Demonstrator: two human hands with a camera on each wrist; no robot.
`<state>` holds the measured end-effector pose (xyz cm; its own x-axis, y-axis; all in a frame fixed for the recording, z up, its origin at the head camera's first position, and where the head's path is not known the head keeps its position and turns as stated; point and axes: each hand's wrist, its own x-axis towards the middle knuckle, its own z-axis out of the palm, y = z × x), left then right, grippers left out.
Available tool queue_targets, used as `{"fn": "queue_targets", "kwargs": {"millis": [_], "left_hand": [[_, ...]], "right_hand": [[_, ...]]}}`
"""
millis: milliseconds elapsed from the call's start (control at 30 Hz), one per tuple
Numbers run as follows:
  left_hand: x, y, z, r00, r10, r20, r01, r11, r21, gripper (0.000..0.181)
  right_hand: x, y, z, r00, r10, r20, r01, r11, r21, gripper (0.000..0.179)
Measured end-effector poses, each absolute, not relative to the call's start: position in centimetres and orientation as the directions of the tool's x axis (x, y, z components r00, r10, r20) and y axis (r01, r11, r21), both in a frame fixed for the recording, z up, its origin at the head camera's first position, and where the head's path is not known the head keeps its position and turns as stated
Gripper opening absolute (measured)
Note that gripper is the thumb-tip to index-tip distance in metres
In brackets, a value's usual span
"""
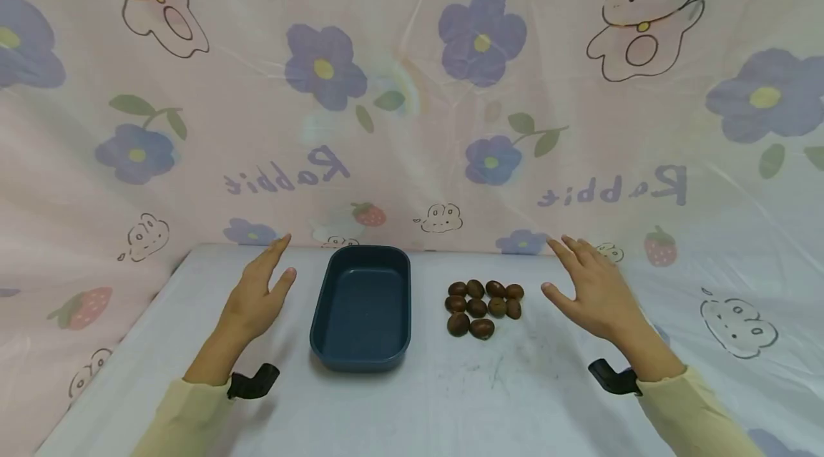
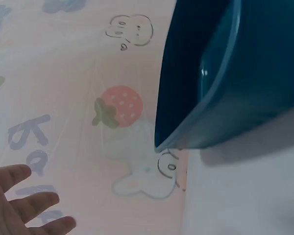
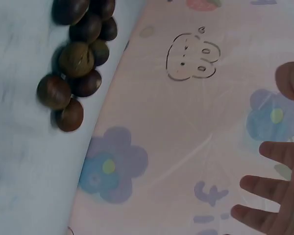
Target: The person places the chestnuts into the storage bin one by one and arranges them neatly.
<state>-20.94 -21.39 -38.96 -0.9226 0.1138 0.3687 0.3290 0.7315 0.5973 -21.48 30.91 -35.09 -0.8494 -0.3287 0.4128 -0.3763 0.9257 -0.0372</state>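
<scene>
A deep dark-blue rectangular container (image 1: 360, 307) with rounded corners stands on the white table, nothing inside it. To its right lie several brown chestnuts (image 1: 476, 308), grouped in rough rows. My left hand (image 1: 257, 296) hovers left of the container, fingers extended and thumb apart, holding nothing. Over on the right, my right hand (image 1: 592, 292) is raised beside the chestnuts with its fingers spread and no object in it. The left wrist view shows the container's wall (image 2: 264, 83) close up; the chestnuts (image 3: 76, 63) appear at upper left in the right wrist view.
A pale pink curtain (image 1: 399, 121) printed with flowers, rabbits and strawberries hangs behind the white table (image 1: 463, 407) and along its left side. Each wrist wears a black camera mount (image 1: 254, 381). Faint grey marks streak the tabletop in front of the chestnuts.
</scene>
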Motion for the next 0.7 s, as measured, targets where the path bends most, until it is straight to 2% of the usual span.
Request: {"fn": "queue_targets", "kwargs": {"millis": [167,333,700], "left_hand": [[-20.9,-21.1,-39.3,-0.93,0.079,0.358,0.329,0.614,0.718,0.053],[-20.9,-20.7,-39.8,-0.948,0.023,0.316,0.267,0.595,0.758,0.049],[-21.2,-19.6,-41.7,-0.969,-0.005,0.249,0.203,0.56,0.803,0.044]], "right_hand": [[-21.3,29.9,-35.2,-0.848,-0.338,0.407,-0.447,0.87,-0.209,0.063],[-21.4,28.8,-35.4,-0.854,-0.326,0.404,-0.482,0.789,-0.382,0.054],[-21.6,27.3,-36.9,-0.883,-0.291,0.368,-0.451,0.742,-0.495,0.044]]}}
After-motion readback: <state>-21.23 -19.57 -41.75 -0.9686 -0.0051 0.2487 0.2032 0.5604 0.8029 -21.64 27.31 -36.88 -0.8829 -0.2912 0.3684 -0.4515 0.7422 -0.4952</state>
